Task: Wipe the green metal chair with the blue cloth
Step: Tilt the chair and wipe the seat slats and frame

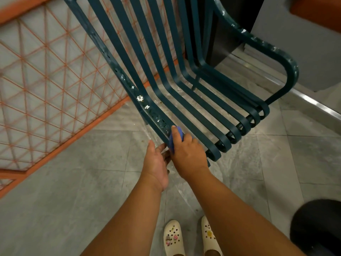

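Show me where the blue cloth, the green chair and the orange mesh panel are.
blue cloth [172, 140]: head view, the folded edge showing beside the thumb.
green chair [195, 115]: head view, a seat slat.
orange mesh panel [55, 143]: head view, its lower frame bar.

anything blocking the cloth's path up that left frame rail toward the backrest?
Nothing visible. The right hand presses the blue cloth onto the chair's left frame rail; the rail above it is bare apart from white flecks. The left hand sits below the cloth, at the rail's underside, outside that path.
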Demonstrator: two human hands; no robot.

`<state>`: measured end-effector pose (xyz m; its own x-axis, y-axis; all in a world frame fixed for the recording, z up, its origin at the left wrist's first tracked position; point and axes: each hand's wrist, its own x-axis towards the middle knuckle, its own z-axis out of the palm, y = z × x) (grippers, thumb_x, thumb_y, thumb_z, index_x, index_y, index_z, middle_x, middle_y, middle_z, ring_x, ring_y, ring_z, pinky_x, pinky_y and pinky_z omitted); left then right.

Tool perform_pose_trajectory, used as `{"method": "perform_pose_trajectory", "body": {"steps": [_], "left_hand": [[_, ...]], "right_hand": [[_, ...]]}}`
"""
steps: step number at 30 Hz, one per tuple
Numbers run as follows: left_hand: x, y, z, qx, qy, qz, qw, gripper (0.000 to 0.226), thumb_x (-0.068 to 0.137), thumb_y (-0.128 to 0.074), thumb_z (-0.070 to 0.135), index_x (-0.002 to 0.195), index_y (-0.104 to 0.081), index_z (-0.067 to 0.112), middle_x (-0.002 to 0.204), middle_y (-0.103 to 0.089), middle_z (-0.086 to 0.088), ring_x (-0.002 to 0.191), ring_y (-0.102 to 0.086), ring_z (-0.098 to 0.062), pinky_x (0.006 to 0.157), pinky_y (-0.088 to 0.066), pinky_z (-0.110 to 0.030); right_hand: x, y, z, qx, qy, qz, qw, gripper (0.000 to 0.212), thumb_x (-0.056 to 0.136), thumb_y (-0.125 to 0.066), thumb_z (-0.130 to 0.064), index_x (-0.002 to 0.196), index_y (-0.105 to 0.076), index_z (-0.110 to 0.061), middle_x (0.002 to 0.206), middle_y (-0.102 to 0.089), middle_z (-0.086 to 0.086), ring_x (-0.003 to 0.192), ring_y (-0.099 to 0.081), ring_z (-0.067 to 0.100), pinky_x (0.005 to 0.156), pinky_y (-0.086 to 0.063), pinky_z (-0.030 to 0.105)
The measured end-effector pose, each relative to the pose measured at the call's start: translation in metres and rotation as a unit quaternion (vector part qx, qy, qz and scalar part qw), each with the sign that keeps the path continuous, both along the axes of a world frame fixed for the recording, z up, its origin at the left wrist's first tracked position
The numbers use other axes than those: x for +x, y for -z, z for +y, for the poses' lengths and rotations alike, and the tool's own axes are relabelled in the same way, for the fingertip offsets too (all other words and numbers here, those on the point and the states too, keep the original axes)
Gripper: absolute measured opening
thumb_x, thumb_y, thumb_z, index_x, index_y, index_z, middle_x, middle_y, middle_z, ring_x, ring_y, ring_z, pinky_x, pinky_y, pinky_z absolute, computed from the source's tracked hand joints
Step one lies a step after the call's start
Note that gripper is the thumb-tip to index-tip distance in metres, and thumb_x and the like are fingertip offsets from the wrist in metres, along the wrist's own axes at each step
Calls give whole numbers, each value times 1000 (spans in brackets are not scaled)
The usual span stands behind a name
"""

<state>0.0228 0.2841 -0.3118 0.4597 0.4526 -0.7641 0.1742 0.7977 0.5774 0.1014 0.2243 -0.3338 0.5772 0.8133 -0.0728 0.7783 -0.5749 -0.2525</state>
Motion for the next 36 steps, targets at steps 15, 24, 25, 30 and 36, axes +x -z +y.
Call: {"method": "perform_pose_trajectory", "body": {"steps": [15, 24, 25, 30, 36], "left_hand": [[-4, -4, 13, 3, -28, 14, 1000, 71, 92, -18, 67, 145, -36, 24, 147, -42, -10, 137, -36, -24, 116, -8, -55], [1, -11, 25, 24, -31, 36, 999, 70, 94, -17, 64, 144, -38, 20, 150, -36, -12, 139, -31, -23, 116, -5, -49], [1, -11, 27, 23, -31, 33, 999, 70, 94, -17, 64, 144, -38, 20, 151, -35, -12, 140, -30, -23, 116, -5, -49], [2, -13, 31, 27, -33, 23, 999, 71, 94, -16, 65, 144, -38, 20, 149, -39, -11, 139, -32, -22, 116, -4, -50], [0, -12, 33, 25, -34, 20, 999, 73, 91, -18, 68, 145, -36, 22, 148, -41, -9, 138, -33, -22, 117, -5, -51]], "right_hand": [[-20, 5, 5, 9, -10, -44, 999, 80, 89, -62, -34, 151, -15, -18, 145, -40, 25, 116, -53, 41, 86, -50, 47], [47, -28, 36, -32, 113, 409, 905, 34, 96, -46, -48, 86, -55, -16, 90, -62, 8, 78, -57, 19, 72, -44, 31], [54, -31, 34, -24, 136, 481, 866, 34, 96, -47, -48, 85, -57, -17, 93, -65, 9, 82, -59, 20, 75, -46, 32], [35, -22, 39, 35, 55, 317, 946, 41, 96, -48, -45, 127, -44, -18, 113, -62, 10, 94, -61, 20, 82, -50, 35], [-13, -14, 35, -76, -45, -82, 993, 79, 97, -49, -26, 151, 6, -8, 149, -29, 29, 124, -48, 41, 96, -47, 44]]}}
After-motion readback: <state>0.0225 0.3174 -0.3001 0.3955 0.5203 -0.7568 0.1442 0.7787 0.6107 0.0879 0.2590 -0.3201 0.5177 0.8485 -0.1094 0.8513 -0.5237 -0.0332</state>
